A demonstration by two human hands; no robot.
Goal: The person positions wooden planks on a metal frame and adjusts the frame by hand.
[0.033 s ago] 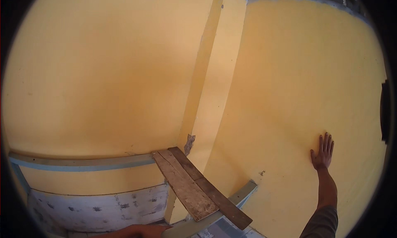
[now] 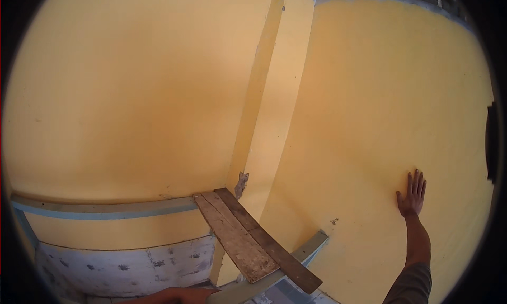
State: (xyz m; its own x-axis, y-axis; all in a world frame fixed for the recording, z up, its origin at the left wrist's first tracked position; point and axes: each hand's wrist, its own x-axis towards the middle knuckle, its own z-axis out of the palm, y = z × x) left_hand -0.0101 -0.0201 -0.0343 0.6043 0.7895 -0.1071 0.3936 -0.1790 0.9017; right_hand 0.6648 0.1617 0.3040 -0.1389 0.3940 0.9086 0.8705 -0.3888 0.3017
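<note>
My right hand (image 2: 411, 201) lies flat against the yellow right-hand wall (image 2: 364, 119), its fingers stretched upward and a little apart, holding nothing. A dark sleeve covers the upper part of that arm. At the lower edge, a bare part of what looks like my left arm (image 2: 177, 295) reaches toward a blue-grey beam (image 2: 245, 292). The fingers of my left hand do not show, so whether they grip the beam is hidden. Two worn wooden planks, a lighter wide one (image 2: 237, 238) and a darker narrow one (image 2: 288, 262), lie side by side across the beams.
Another blue-grey beam (image 2: 116, 209) runs along the left wall (image 2: 132, 93). A yellow pillar (image 2: 269, 103) fills the corner, its edge chipped (image 2: 242, 184) near the planks. Below is a stained whitish wall panel (image 2: 132, 267). A dark object (image 2: 491, 143) shows at the right rim.
</note>
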